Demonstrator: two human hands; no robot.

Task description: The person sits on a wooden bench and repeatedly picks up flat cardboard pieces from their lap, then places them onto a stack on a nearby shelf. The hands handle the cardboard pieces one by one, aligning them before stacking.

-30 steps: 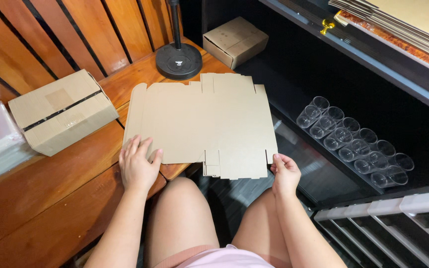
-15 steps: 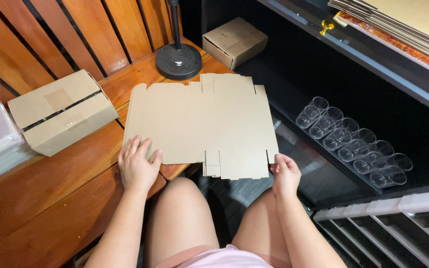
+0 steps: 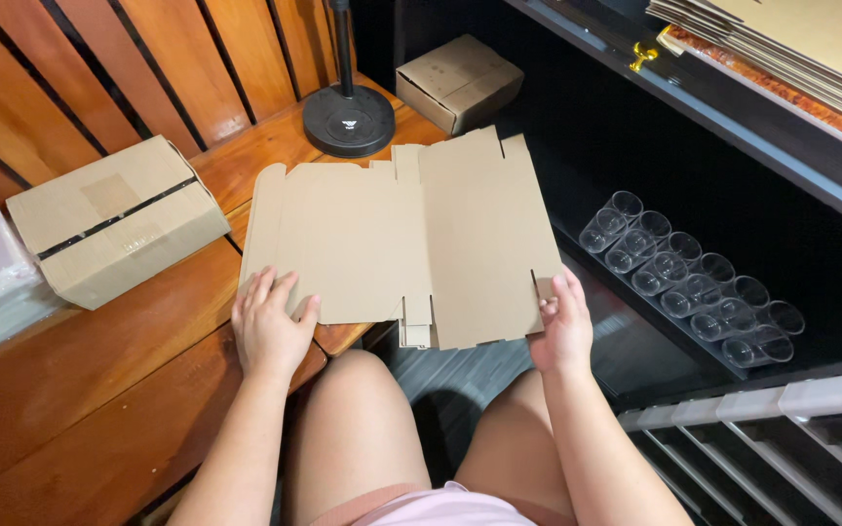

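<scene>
A wooden slatted bench (image 3: 99,390) fills the left side, and a flat, unfolded cardboard box blank (image 3: 401,244) lies half on its near-right edge, half out over the person's knees. The blank looks light and thin, stiff across its panels but ready to bend along the scored creases; its right panel is tilted up along one. It is best held at the near edges, either side of the slotted tabs. The left hand (image 3: 270,326) lies spread, palm down, pressing the near-left corner to the bench. The right hand (image 3: 562,326) pinches the near-right edge, thumb on top. To the far left sits a taped cardboard box (image 3: 114,219); on the right, a row of clear plastic cups (image 3: 694,282) lies on a dark shelf.
</scene>
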